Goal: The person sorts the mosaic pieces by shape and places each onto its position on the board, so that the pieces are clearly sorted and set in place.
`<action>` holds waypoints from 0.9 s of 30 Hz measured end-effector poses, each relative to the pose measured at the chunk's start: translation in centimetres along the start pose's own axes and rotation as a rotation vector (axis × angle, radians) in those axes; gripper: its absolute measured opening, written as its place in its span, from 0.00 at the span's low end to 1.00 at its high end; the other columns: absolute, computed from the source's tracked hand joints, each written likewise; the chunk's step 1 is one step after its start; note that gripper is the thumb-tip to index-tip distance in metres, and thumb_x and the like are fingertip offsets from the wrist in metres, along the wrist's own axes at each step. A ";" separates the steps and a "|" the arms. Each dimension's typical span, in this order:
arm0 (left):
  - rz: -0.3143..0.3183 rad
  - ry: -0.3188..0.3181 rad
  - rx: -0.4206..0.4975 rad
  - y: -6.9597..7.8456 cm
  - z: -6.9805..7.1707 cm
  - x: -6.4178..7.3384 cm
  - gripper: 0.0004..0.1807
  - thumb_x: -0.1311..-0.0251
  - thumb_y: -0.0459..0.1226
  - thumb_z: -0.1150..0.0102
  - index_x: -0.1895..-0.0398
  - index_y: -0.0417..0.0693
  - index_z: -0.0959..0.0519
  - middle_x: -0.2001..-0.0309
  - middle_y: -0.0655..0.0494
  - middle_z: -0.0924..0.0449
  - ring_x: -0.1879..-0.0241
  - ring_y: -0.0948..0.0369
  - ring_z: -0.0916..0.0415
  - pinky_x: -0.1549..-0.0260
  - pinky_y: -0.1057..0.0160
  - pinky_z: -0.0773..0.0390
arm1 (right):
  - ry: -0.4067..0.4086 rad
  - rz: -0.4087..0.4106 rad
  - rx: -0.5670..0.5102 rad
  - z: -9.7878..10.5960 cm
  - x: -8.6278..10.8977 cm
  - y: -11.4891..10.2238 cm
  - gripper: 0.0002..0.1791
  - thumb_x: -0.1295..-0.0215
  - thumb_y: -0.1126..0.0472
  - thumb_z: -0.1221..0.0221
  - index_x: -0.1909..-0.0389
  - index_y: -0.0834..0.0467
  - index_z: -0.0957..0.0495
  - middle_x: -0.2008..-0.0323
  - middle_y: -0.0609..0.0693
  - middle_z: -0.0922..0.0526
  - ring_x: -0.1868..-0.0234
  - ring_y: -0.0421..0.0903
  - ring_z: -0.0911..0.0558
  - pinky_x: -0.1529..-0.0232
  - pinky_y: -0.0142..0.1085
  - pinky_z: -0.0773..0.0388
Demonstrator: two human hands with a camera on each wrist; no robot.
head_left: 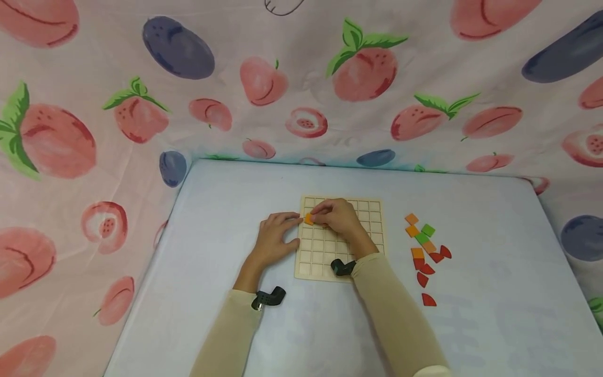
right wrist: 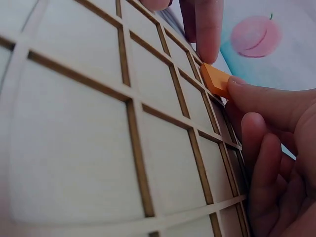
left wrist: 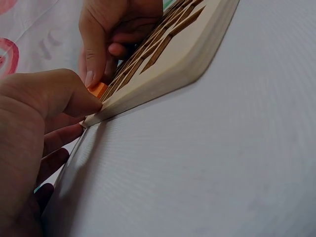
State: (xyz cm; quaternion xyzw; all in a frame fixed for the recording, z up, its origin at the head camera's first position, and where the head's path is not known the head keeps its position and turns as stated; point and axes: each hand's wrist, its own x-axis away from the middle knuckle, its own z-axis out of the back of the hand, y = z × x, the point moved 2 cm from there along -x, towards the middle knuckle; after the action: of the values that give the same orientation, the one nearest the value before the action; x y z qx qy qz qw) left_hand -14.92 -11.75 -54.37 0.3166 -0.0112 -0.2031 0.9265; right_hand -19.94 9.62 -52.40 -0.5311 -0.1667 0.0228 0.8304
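Note:
My right hand (head_left: 340, 217) is over the upper left of a wooden grid board (head_left: 306, 269). Its thumb and fingers pinch an orange tile (right wrist: 215, 80), which sits tilted over a square cell near the board's left edge. My left hand (head_left: 274, 236) lies beside that same edge, its fingers fairly straight and their tips right at the rim, close to the tile. From the left wrist view, the left hand's fingertips meet the wooden side of the board, and the right hand (left wrist: 116, 29) comes in from above it.
To the right of the board, orange and green square tiles (head_left: 428, 230) and several red quarter-round pieces (head_left: 428, 299) lie scattered on the white tabletop (head_left: 494, 251). A fruit-print cloth (head_left: 282, 47) hangs behind and at the sides. Each wrist carries a small black camera (head_left: 269, 297).

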 end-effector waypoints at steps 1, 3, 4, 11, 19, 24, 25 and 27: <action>0.003 0.001 0.001 0.0 0.0 0.0 0.30 0.43 0.45 0.37 0.34 0.56 0.21 0.32 0.59 0.26 0.31 0.54 0.35 0.38 0.45 0.38 | 0.002 -0.001 0.017 -0.1 0.0 0.0 0.08 0.40 0.56 0.28 0.62 0.52 0.10 0.66 0.49 0.10 0.73 0.44 0.17 0.70 0.34 0.20; 0.006 0.003 0.004 0.1 0.0 0.1 0.30 0.43 0.45 0.37 0.34 0.56 0.21 0.32 0.59 0.26 0.31 0.54 0.35 0.38 0.45 0.38 | 0.006 -0.001 0.051 -0.2 0.1 0.0 0.07 0.40 0.54 0.28 0.62 0.50 0.10 0.66 0.47 0.10 0.72 0.44 0.17 0.69 0.34 0.21; 0.006 0.004 0.004 0.1 0.1 0.1 0.30 0.43 0.45 0.37 0.34 0.56 0.21 0.32 0.59 0.26 0.31 0.54 0.35 0.38 0.45 0.38 | 0.008 0.002 0.074 -0.2 0.2 -0.1 0.07 0.40 0.53 0.28 0.62 0.49 0.10 0.66 0.46 0.10 0.71 0.44 0.17 0.69 0.35 0.21; 0.005 0.013 0.004 0.1 0.2 0.1 0.30 0.43 0.44 0.37 0.34 0.56 0.21 0.32 0.59 0.25 0.32 0.54 0.35 0.38 0.44 0.38 | 0.020 0.026 0.195 -0.4 0.3 -0.5 0.07 0.40 0.49 0.29 0.63 0.45 0.09 0.66 0.42 0.10 0.57 0.45 0.16 0.48 0.44 0.23; 0.005 0.011 0.011 0.2 0.2 0.0 0.29 0.43 0.44 0.38 0.34 0.55 0.21 0.32 0.59 0.25 0.32 0.53 0.34 0.39 0.44 0.37 | 0.018 0.023 0.243 -0.3 0.2 -0.2 0.06 0.40 0.47 0.29 0.64 0.42 0.09 0.67 0.40 0.11 0.57 0.45 0.17 0.47 0.45 0.24; 0.003 0.008 0.014 0.4 0.2 0.1 0.30 0.43 0.44 0.38 0.34 0.55 0.21 0.32 0.58 0.25 0.32 0.53 0.35 0.38 0.44 0.38 | 0.016 0.016 0.268 -0.3 0.2 -0.2 0.07 0.40 0.47 0.29 0.63 0.41 0.09 0.67 0.39 0.11 0.59 0.45 0.17 0.49 0.45 0.24; 0.003 0.009 0.016 0.4 0.3 0.1 0.30 0.43 0.44 0.38 0.34 0.55 0.21 0.32 0.58 0.25 0.32 0.53 0.34 0.38 0.44 0.38 | 0.016 0.017 0.269 -0.3 0.2 -0.2 0.07 0.40 0.47 0.29 0.63 0.42 0.09 0.68 0.39 0.11 0.59 0.44 0.17 0.49 0.44 0.24; 0.003 0.010 0.014 0.5 0.3 0.1 0.30 0.43 0.44 0.38 0.34 0.55 0.21 0.32 0.58 0.25 0.32 0.53 0.34 0.38 0.44 0.38 | 0.017 0.020 0.267 -0.3 0.3 -0.2 0.07 0.40 0.47 0.29 0.63 0.42 0.09 0.68 0.40 0.11 0.60 0.44 0.17 0.51 0.43 0.24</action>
State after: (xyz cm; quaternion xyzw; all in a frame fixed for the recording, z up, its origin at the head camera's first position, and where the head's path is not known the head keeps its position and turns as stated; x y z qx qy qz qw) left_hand -14.69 -11.62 -53.91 0.3243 -0.0087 -0.2000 0.9246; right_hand -19.63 9.30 -52.24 -0.4179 -0.1500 0.0487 0.8947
